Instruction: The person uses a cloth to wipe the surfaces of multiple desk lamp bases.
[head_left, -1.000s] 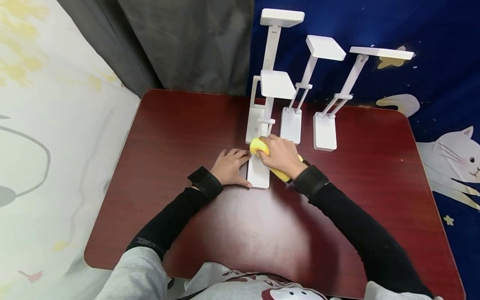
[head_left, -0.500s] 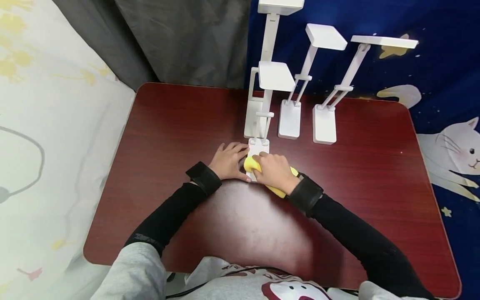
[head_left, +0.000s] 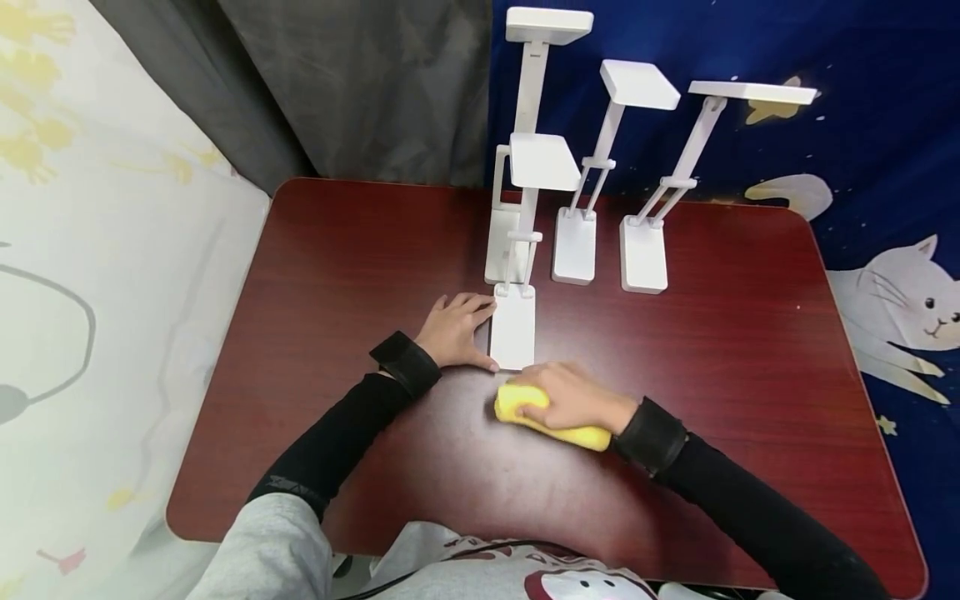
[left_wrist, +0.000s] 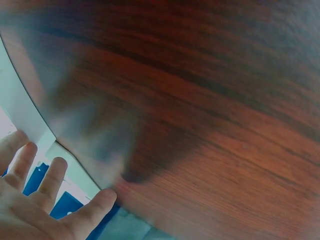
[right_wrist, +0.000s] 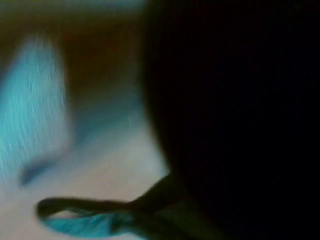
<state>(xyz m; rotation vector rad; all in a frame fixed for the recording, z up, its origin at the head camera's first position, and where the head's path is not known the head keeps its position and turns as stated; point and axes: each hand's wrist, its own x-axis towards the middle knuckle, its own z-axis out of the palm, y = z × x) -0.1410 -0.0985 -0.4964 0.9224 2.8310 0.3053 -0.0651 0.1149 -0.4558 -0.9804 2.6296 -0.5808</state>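
A white desk lamp [head_left: 513,333] stands upright with its flat base towards me and its square head raised on a slim arm. My left hand [head_left: 453,333] rests at the base's left side, fingers straight and spread, thumb near the front corner. The left wrist view shows these fingers [left_wrist: 50,185] extended along the white base. My right hand [head_left: 566,396] grips a folded yellow cloth [head_left: 577,435] just in front of the base, apart from the lamp. Dark blur covers much of the right wrist view, so the grip is unclear there.
Several other white lamps stand behind: one [head_left: 530,83] partly hidden by the front lamp, a middle one [head_left: 574,246] and one on the right [head_left: 643,254]. The reddish-brown table [head_left: 360,242] backs onto a grey curtain [head_left: 375,92] and a blue patterned cloth [head_left: 757,158].
My right hand has moved the yellow cloth down the lamp's base towards me and off its front edge onto the table side. The left hand has stayed at the base.
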